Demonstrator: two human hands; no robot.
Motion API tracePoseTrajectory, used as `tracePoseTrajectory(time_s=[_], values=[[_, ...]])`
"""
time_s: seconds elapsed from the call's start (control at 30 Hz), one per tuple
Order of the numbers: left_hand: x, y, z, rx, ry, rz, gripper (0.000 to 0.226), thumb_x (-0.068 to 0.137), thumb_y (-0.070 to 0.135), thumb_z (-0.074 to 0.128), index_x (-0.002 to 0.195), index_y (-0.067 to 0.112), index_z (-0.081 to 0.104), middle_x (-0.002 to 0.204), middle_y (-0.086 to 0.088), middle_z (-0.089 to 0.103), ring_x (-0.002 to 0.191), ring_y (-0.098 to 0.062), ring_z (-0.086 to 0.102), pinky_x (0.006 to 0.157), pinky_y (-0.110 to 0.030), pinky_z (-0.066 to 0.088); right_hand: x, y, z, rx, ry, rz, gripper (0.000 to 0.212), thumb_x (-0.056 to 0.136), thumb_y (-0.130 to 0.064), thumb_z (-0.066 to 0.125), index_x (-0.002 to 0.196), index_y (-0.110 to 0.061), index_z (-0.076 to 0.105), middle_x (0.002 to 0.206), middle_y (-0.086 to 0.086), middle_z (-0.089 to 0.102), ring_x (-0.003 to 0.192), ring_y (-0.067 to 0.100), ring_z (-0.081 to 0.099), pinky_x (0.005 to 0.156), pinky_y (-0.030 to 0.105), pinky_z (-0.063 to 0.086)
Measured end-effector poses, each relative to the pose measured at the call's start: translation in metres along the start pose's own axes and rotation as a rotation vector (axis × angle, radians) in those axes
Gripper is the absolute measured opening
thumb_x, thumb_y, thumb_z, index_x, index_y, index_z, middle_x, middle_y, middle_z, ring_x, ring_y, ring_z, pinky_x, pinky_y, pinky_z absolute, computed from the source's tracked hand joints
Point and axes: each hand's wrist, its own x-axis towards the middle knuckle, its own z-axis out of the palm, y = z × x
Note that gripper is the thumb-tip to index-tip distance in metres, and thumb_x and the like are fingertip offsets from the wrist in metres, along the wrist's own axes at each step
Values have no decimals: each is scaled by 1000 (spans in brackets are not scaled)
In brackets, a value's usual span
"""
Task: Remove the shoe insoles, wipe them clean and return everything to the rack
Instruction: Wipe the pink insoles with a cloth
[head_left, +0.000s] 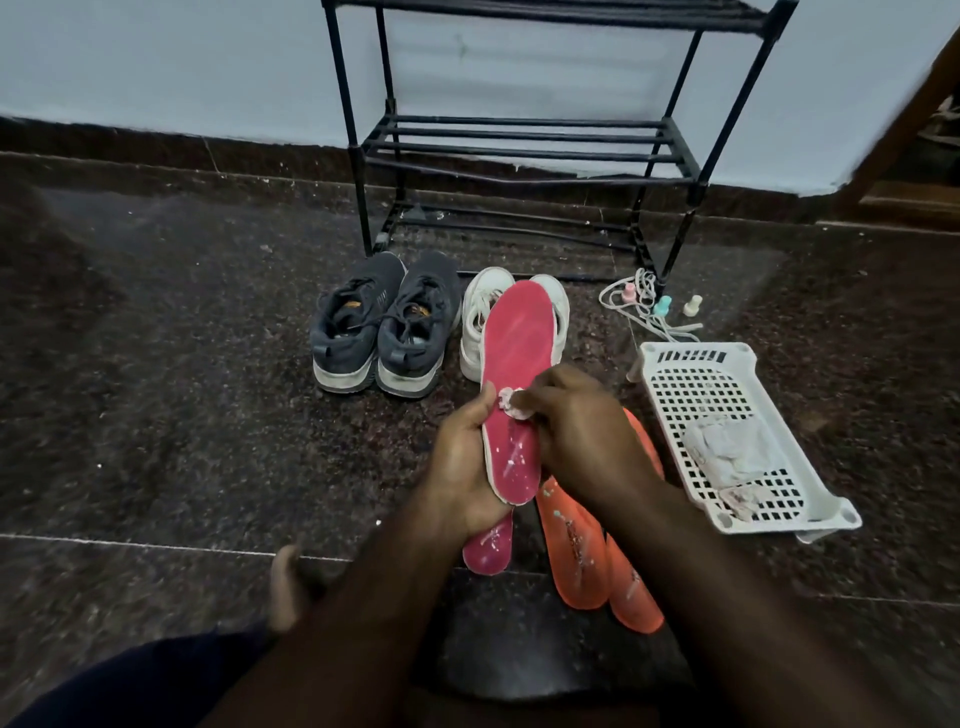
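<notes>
Dark speckled floor (182, 364) fills most of the view, and a pale wall runs along the far edge. By that wall stands a black rack (524, 150) with bare shelves. Just in front of the rack sit grey shoes (382, 325) side by side, and white shoes (480, 322) are right beside them. The left hand (462, 467) is closed around the lower part of a pink insole (517, 384), thumb on its edge, holding it up in front of the white shoes. The right hand (576, 421) pinches a small wipe (514, 405) and presses it on the middle of that insole. White specks dot the insole's lower end. On the floor under the hands lies a second pink insole (488, 551), and two orange insoles (602, 556) lie just to its right, overlapping each other. A white basket (727, 374) lies near the right edge of the floor with crumpled cloths (732, 452) in it. Between the basket and the rack lie white laces (644, 306) and three little bottles (662, 305). A bare foot (285, 587) and a dark trouser leg show near the bottom.
</notes>
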Motion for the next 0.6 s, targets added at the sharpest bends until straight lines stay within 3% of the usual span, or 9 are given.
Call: tracePoseTrajectory(time_s=[0.13,0.33,0.53,0.6], values=[[-1,4,-1,19,45,-1,53,105,43,34,110,1,67,97,-16,73,87,-27,73,83,-38,54,2,-5,4,-110,-126,-4,28,76,-16,55,95,-9,74,89,8,63,85,29,62,74,38,51],[-1,1,-2,18,114,2,54,105,46,36,113,2,67,101,-15,73,91,-28,70,91,-40,50,-7,-18,6,-177,-241,30,24,74,-7,62,94,-13,74,89,6,65,86,28,62,72,40,50],[1,4,1,14,110,51,53,105,44,36,116,2,66,104,-16,73,91,-28,72,92,-40,51,-7,-18,-2,-80,-127,108,23,76,-14,57,90,-13,75,85,8,69,85,30,64,73,41,51],[1,3,1,15,117,69,57,105,45,36,129,0,60,113,-17,70,98,-29,69,99,-42,49,-9,-25,-2,-93,-178,138,33,74,-25,47,91,-14,74,86,8,69,87,30,63,74,41,51]])
